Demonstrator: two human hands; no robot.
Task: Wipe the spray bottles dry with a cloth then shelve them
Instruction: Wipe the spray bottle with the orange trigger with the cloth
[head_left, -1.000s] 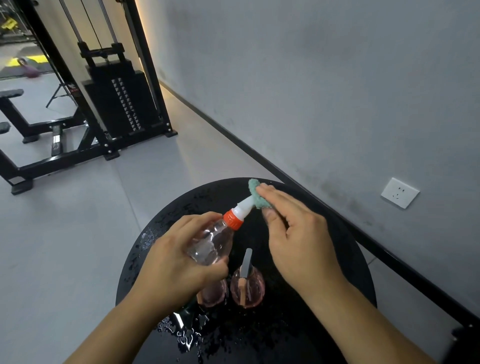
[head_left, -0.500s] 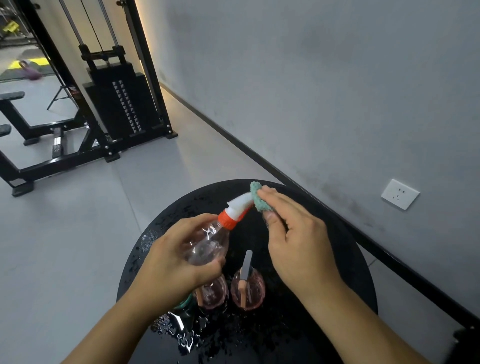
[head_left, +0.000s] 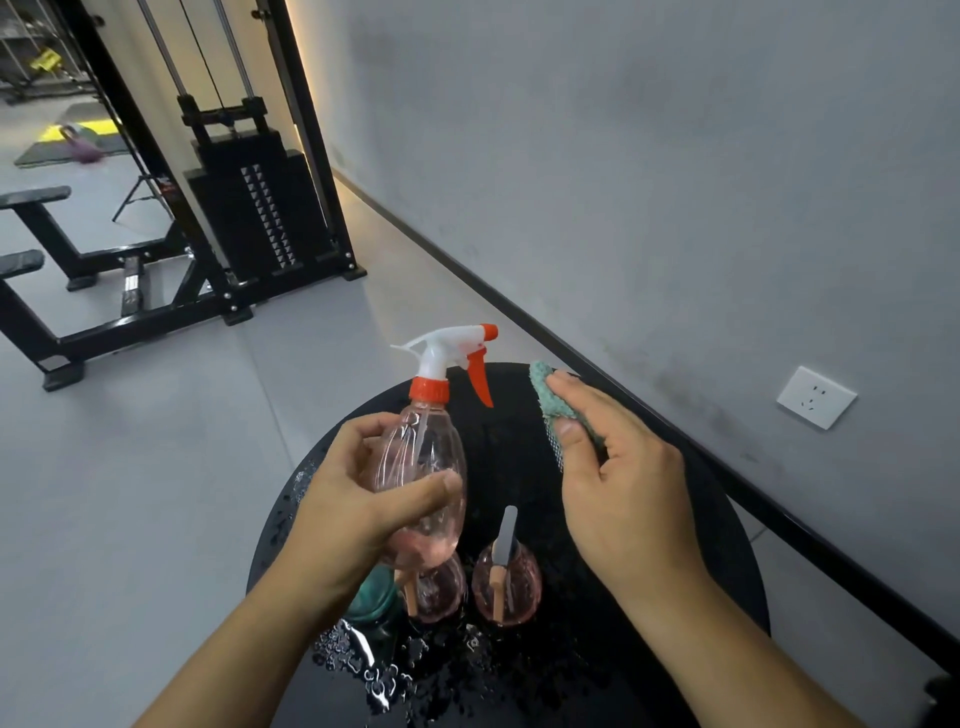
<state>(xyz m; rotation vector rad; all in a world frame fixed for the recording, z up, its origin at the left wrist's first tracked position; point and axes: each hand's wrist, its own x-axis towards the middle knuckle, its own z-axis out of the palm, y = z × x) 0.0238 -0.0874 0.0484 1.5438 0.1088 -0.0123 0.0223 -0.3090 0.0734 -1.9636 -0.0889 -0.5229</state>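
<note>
Left hand (head_left: 358, 499) wrapped around the belly of a clear pink plastic spray bottle (head_left: 423, 467), thumb across its front, bottle held upright above the surface with its white and orange trigger head (head_left: 457, 353) pointing right. Right hand (head_left: 623, 478) pinching a small teal cloth (head_left: 545, 395) between thumb and straight fingers, held just right of the bottle and apart from it. Below the hands, a round black glossy surface (head_left: 701, 519), wet, with water drops (head_left: 374, 670) pooled near its front left edge. Standing on it, two more pink spray bottles seen from above, one (head_left: 441, 592) partly hidden under the held bottle, the other (head_left: 506, 582) just right of it. Beside them at the left, a teal rounded object (head_left: 376, 597), mostly hidden. Beyond, pale grey floor (head_left: 156, 467) and a grey wall (head_left: 623, 156) with a black skirting board (head_left: 675, 431) and a white wall socket (head_left: 815, 397). Farther left, a black cable weight-stack machine (head_left: 249, 208), and a padded black bench (head_left: 31, 228). Far back, a purple kettlebell (head_left: 83, 150) on a mat.
</note>
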